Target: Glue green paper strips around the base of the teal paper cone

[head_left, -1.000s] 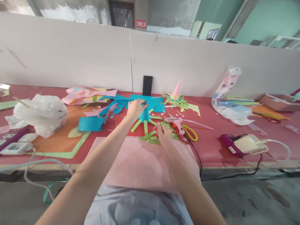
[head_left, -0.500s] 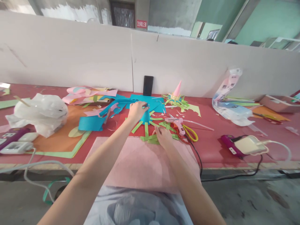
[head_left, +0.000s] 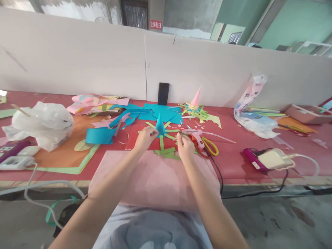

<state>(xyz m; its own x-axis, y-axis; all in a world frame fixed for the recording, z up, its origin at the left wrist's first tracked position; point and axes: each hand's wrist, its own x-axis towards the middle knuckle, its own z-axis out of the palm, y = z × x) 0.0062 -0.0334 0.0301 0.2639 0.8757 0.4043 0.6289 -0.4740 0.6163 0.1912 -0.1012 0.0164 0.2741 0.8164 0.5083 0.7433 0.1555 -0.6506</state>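
Note:
A blue paper cone [head_left: 160, 127] stands upright on the table, with green paper strips [head_left: 162, 142] spread outward from its base like rays. My left hand [head_left: 145, 139] is just left of the cone, thumb and fingers pinched together close to its base. Whatever lies between them is too small to make out. On the other side, my right hand [head_left: 185, 145] is also pinched, at the outer ends of the right-hand strips; what it grips is unclear. Loose green strips [head_left: 169, 153] lie in front of the cone.
A pink glue gun [head_left: 197, 136] and yellow-handled scissors [head_left: 211, 147] lie right of my right hand. Behind stand a pink cone [head_left: 195, 97] with green strips and a black phone [head_left: 163, 93]. Blue paper [head_left: 100, 136] and a white plastic bag [head_left: 43, 121] are at left.
My left hand has come down from the cone's tip to the left of its base, uncovering the cone. My right hand has risen slightly and shifted right, off the loose green strips.

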